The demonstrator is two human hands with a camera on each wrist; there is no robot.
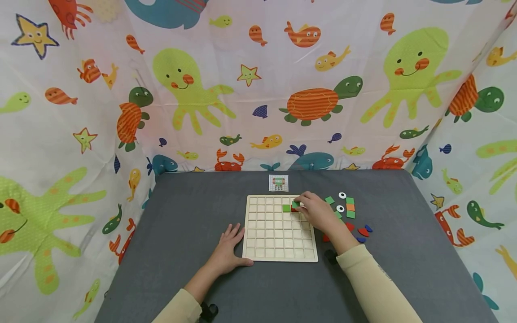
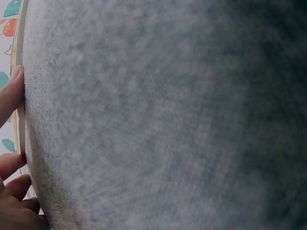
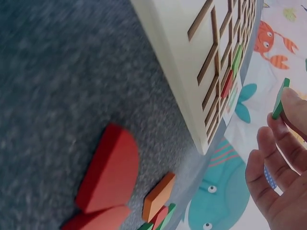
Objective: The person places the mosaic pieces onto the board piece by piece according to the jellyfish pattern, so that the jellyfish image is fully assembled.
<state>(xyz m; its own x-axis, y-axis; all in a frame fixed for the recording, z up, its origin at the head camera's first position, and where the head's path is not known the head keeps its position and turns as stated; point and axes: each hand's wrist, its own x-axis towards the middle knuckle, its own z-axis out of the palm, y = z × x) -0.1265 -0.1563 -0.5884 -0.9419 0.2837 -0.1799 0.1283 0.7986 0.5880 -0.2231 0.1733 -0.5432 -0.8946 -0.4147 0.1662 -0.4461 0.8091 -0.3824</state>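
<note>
A pale wooden grid board [image 1: 278, 233] lies on the grey table. My left hand [image 1: 226, 255] rests flat at its left edge, fingers spread, the thumb by the near corner. In the left wrist view the fingers [image 2: 10, 98] touch the board's side. Over the board's far right part, my right hand [image 1: 317, 211] pinches a green square tile [image 3: 280, 99] between thumb and fingers, raised above the grid. A light green tile [image 1: 286, 208] sits in a cell of a far row. Beside it is a red piece [image 1: 293, 210], partly hidden by the right hand.
A small picture card [image 1: 278, 183] lies beyond the board. To its right are scattered green squares [image 1: 350, 215], an orange square [image 1: 350, 207], white rings [image 1: 342, 195], red pieces [image 1: 363, 232] and blue pieces [image 1: 361, 240]. A patterned curtain [image 1: 250, 107] surrounds the table.
</note>
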